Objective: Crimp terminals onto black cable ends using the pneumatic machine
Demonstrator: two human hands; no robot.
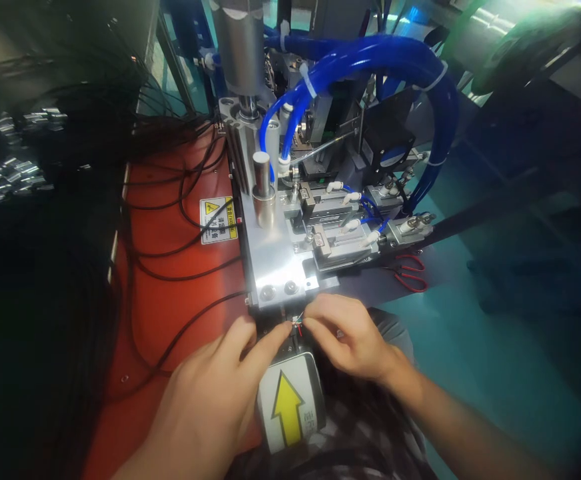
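Thin wires [296,323], with a red strand among them, lie at the front edge of a metal press machine [273,263]. My left hand [215,380] reaches in from the left, its fingers bent and one fingertip touching the wires; what its other fingers hold is hidden. From the right, my right hand [345,330] pinches at the wires with thumb and forefinger. Just below the fingers sits a white cover [268,407] bearing a yellow arrow [288,408].
Black cables [185,277] run across the red surface [170,233] at left, near a warning label [218,221]. Bundled cables with shiny ends [13,173] lie farther left. Blue air hoses [385,53] arch above the machine. Red-handled scissors or pliers [411,273] lie at right.
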